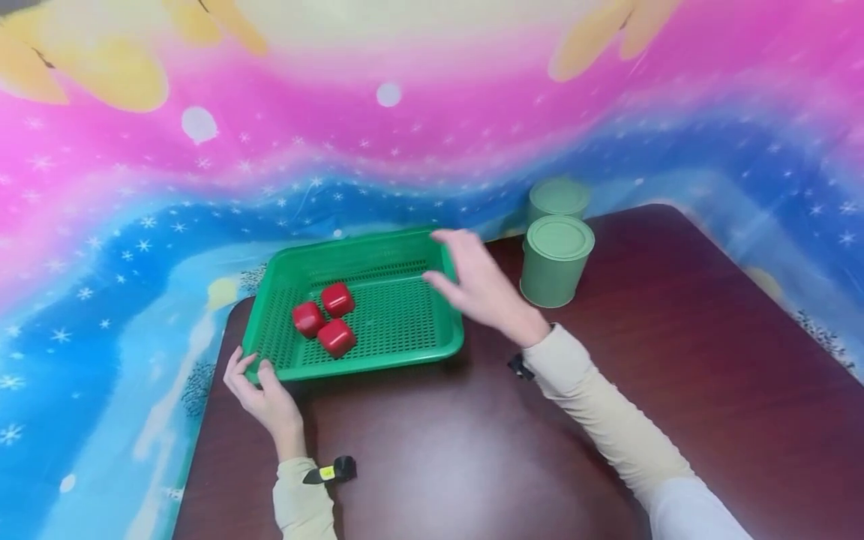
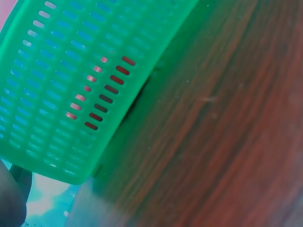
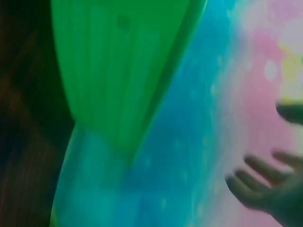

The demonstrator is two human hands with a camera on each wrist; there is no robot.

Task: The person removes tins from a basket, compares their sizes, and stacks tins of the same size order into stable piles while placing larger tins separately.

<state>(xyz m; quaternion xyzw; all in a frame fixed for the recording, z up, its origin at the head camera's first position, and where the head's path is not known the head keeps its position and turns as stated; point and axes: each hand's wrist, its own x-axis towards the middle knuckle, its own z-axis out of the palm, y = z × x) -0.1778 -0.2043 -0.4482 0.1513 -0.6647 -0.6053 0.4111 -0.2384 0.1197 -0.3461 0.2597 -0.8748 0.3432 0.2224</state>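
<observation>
A green plastic basket with perforated walls and base sits on the table's left side. Three shiny red blocks with rounded edges lie together in its left half. My left hand grips the near left corner, thumb over the rim and fingers outside. The left wrist view shows the basket wall close up, red showing through its slots. At the right end, my right hand hovers with thumb and fingers spread, holding nothing. In the right wrist view its fingers are apart from the basket.
Two pale green lidded cans stand right of the basket, one behind the other. The dark wooden table has a rounded far corner. A colourful patterned cloth hangs behind and around it.
</observation>
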